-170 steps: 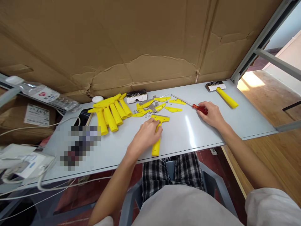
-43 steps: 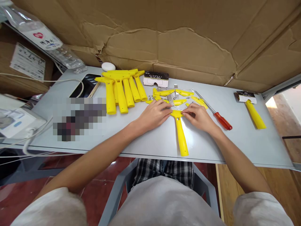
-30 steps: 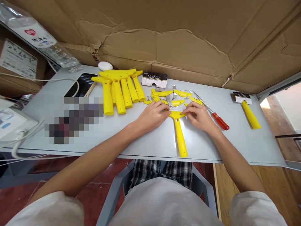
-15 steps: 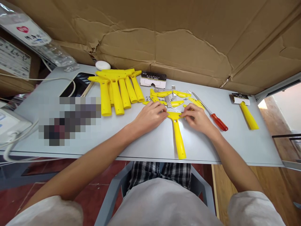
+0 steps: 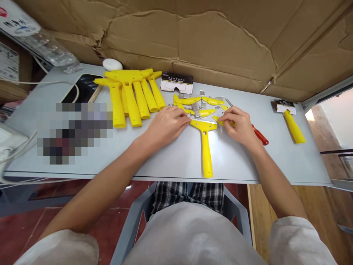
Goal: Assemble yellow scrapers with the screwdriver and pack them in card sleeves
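A yellow scraper (image 5: pixel 206 151) lies flat on the table before me, its handle pointing toward my body. A thin metal blade shows along the far edge of its T-shaped head, and small screws sit in the head. My left hand (image 5: pixel 171 123) is closed, thumb and fingertips at the left end of the head. Right of the scraper, my right hand (image 5: pixel 237 123) pinches a small yellow cover piece (image 5: pixel 216 119), partly hidden by the fingers. Just beyond the hands lie more yellow cover pieces (image 5: pixel 212 101), loose screws and metal blades (image 5: pixel 195 109).
Several yellow scraper handles (image 5: pixel 132 106) are piled at left. A black-and-white box (image 5: pixel 177 83) stands behind. The red screwdriver (image 5: pixel 259 135) lies partly under my right hand. Another yellow handle (image 5: pixel 294 127) with packaging rests far right. A phone (image 5: pixel 81 88), cable and bottle (image 5: pixel 46 48) are at left.
My right hand has left the right end of the scraper head and moved right, and now holds a yellow cover piece. My left hand stays at the head's left end.
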Demonstrator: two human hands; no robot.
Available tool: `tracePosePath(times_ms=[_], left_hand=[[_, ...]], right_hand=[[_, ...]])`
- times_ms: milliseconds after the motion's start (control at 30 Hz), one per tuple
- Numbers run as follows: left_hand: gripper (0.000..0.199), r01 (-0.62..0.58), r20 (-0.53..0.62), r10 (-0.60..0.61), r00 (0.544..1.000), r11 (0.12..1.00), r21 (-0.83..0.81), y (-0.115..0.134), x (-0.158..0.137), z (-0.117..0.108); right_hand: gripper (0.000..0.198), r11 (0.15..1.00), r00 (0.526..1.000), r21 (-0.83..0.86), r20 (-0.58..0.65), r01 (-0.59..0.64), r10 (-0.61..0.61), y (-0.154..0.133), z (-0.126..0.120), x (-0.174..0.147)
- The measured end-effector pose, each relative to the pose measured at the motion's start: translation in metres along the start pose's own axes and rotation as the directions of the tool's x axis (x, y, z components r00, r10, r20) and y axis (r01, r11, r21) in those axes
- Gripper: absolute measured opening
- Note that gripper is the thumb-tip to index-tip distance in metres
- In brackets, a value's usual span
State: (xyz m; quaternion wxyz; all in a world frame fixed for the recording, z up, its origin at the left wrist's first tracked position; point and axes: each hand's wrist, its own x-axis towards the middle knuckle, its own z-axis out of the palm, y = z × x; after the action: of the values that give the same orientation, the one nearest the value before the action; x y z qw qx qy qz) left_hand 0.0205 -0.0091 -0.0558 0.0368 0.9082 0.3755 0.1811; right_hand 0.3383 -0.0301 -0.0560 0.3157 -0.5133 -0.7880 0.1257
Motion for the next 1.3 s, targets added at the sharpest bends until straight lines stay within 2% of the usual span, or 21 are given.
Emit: tracePosePath(times_ms=[167, 300, 400, 500, 667, 833, 967, 1167, 1300], left_hand=[[0.040, 0.194, -0.012, -0.195, 0.981, 0.979, -0.061, 0.018, -0.046, -0.011], [0.041, 0.310, -0.085, -0.317, 0.944, 0.946, -0.095, 0.041, -0.086, 0.004], [0.039, 0.306, -0.126, -0.313, 0.942, 0.950, -0.066, 0.053, -0.097, 0.019], [0.039, 0.298, -0.143, -0.298, 0.944, 0.954, -0.025, 0.057, -0.097, 0.025], [0.040, 0.280, -0.153, -0.274, 0.949, 0.960, 0.018, 0.056, -0.095, 0.023], [0.039, 0.313, -0.187, -0.306, 0.933, 0.950, 0.008, 0.059, -0.094, 0.023], [0.043, 0.371, -0.150, -0.370, 0.917, 0.928, -0.018, 0.061, -0.093, 0.022], [0.050, 0.472, -0.092, -0.475, 0.875, 0.880, -0.061, 0.066, -0.087, 0.016], [0.053, 0.588, -0.020, -0.588, 0.808, 0.805, 0.078, 0.099, -0.060, -0.001]], right_hand=[[0.034, 0.998, 0.999, -0.045, -0.037, -0.031, 0.030, -0.007, -0.016, -0.015], [0.036, 0.993, 0.997, -0.098, 0.029, -0.072, 0.076, -0.025, -0.020, -0.062], [0.043, 0.990, 0.993, -0.090, 0.032, -0.111, 0.114, -0.035, -0.012, -0.099], [0.053, 0.985, 0.989, -0.089, 0.015, -0.146, 0.148, -0.037, 0.000, -0.118], [0.064, 0.980, 0.989, -0.151, 0.058, -0.129, 0.139, -0.035, 0.013, -0.122], [0.065, 0.969, 0.988, -0.222, 0.081, -0.113, 0.133, -0.035, 0.018, -0.123], [0.062, 0.953, 0.982, -0.281, 0.114, -0.115, 0.152, -0.037, 0.019, -0.123], [0.058, 0.938, 0.975, -0.331, 0.148, -0.107, 0.163, -0.043, 0.017, -0.119], [0.056, 0.945, 0.977, -0.309, 0.143, -0.107, 0.157, -0.043, 0.017, -0.119]])
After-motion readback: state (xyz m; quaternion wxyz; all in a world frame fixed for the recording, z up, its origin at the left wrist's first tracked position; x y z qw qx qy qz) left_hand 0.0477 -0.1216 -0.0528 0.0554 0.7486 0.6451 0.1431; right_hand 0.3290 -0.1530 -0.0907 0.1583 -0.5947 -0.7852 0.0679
